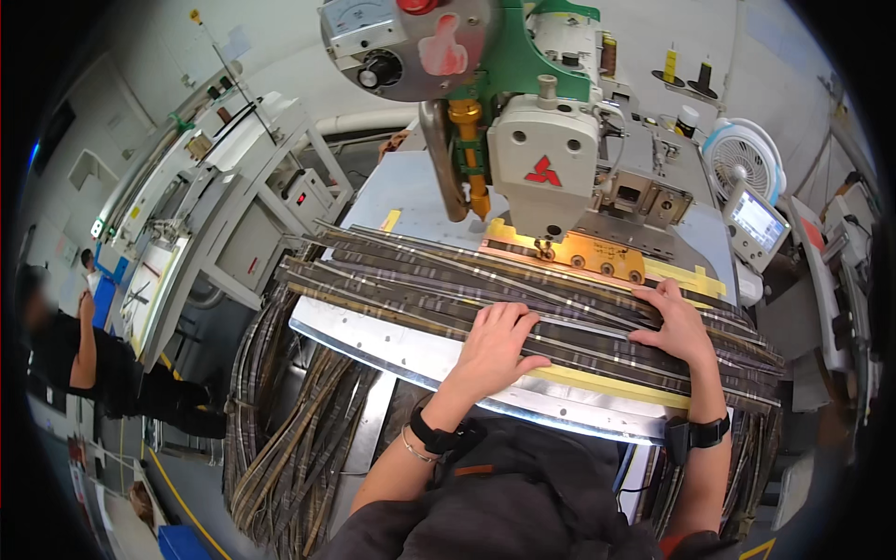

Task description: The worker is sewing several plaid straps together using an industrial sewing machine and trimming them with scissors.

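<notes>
A wide bundle of long, dark, flat woven strips [411, 274] lies across the sewing machine's bed, its ends drooping over both sides. My left hand [499, 350] rests on the near strips, palm down, fingers stretched forward and thumb out to the side. Farther right, my right hand [679, 329] lies over the bundle with thumb and fingertips spread apart on the strips. Neither hand visibly grips anything. Just beyond the bundle, a brass-coloured guide plate [607, 261] sits under the white sewing machine head [544, 154]. A yellow strip [611, 385] runs along the near edge beneath my hands.
A metal table edge [373, 347] curves in front of my body. More strips [303, 448] hang at the left. A control screen [756, 222] and a white fan [742, 163] stand at the right. Another person [103, 359] is near a second machine table at far left.
</notes>
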The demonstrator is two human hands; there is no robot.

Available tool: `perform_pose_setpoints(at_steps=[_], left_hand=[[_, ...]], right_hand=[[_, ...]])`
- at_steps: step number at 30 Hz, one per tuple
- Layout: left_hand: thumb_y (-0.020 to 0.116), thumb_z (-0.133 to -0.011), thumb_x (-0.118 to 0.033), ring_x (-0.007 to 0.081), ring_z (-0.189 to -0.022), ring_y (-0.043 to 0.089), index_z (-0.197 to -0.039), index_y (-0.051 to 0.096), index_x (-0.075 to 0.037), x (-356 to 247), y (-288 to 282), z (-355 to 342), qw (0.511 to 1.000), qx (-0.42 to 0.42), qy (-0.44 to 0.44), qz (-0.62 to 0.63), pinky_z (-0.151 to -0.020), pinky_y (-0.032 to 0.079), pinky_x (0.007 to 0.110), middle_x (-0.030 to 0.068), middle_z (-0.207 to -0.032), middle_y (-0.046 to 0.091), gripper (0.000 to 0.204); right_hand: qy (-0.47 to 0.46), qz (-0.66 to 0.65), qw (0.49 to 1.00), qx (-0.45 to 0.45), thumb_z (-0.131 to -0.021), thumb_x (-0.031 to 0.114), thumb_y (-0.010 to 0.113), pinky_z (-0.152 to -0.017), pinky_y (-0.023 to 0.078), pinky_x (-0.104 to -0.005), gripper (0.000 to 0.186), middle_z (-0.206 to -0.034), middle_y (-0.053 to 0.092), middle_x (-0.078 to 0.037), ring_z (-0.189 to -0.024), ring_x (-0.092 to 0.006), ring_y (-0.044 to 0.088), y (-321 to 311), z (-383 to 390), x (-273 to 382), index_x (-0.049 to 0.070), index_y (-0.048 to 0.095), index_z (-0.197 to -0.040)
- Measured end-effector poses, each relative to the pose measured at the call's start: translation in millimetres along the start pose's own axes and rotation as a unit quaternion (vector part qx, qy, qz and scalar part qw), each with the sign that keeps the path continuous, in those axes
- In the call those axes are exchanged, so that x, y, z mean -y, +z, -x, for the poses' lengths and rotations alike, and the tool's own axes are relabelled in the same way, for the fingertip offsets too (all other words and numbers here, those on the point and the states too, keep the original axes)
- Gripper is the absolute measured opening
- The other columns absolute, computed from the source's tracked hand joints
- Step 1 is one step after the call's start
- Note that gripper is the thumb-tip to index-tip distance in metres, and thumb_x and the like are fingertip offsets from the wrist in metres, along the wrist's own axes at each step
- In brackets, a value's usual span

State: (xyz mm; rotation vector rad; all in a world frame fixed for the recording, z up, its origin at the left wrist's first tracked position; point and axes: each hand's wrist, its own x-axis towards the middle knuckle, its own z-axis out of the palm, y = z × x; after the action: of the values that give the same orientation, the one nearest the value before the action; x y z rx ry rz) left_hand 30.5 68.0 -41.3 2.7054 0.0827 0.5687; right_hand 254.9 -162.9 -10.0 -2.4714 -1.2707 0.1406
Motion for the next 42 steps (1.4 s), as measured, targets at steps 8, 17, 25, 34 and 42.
perform_pose_setpoints(at_steps=[8,17,25,34,42], left_hand=[[0.076,-0.076,-0.042,0.0312,-0.111,0.048,-0.120,0.058,-0.002,0.0,1.0,0.4,1.000,-0.004,0.000,0.003,-0.098,0.037,0.042,0.0116,-0.116,0.054,0.062],[0.075,-0.077,-0.041,0.0300,-0.111,0.048,-0.121,0.063,-0.006,-2.6,-1.0,1.6,1.000,-0.003,0.006,-0.003,-0.098,0.037,0.042,0.0100,-0.114,0.055,0.058],[0.076,-0.076,-0.039,0.0304,-0.113,0.048,-0.124,0.063,-0.009,-3.5,3.0,7.6,0.999,-0.022,-0.022,-0.030,-0.101,0.037,0.043,0.0093,-0.116,0.055,0.058],[0.078,-0.073,-0.035,0.0301,-0.113,0.049,-0.125,0.064,-0.009,-3.6,2.8,8.5,0.999,-0.027,-0.027,-0.029,-0.101,0.036,0.043,0.0097,-0.117,0.056,0.059],[0.079,-0.073,-0.035,0.0313,-0.113,0.048,-0.126,0.063,-0.010,-4.2,4.4,6.6,0.999,-0.025,-0.025,-0.023,-0.101,0.035,0.044,0.0108,-0.117,0.055,0.061]], right_hand=[[0.014,0.006,1.000,0.012,-0.061,0.036,0.087,-0.082,0.051,-0.0397,0.072,-0.109,0.050,-0.010,-0.094,-0.0307,0.062,-1.1,0.9,1.2,0.017,0.063,-0.126],[-0.005,0.001,1.000,0.009,-0.062,0.039,0.086,-0.082,0.052,-0.0390,0.072,-0.110,0.050,-0.010,-0.094,-0.0298,0.063,2.7,0.7,-7.9,0.017,0.063,-0.126],[-0.024,0.021,0.999,0.024,-0.066,0.043,0.084,-0.079,0.053,-0.0401,0.070,-0.110,0.051,-0.010,-0.092,-0.0300,0.063,2.6,-3.2,-7.5,0.017,0.061,-0.126],[-0.016,0.017,0.999,0.031,-0.068,0.046,0.083,-0.080,0.053,-0.0402,0.070,-0.111,0.050,-0.010,-0.091,-0.0295,0.063,2.6,-2.5,-7.0,0.018,0.060,-0.128],[-0.014,0.019,0.999,0.026,-0.068,0.048,0.083,-0.079,0.052,-0.0410,0.070,-0.110,0.050,-0.010,-0.091,-0.0296,0.063,1.3,-2.5,-9.2,0.018,0.061,-0.128]])
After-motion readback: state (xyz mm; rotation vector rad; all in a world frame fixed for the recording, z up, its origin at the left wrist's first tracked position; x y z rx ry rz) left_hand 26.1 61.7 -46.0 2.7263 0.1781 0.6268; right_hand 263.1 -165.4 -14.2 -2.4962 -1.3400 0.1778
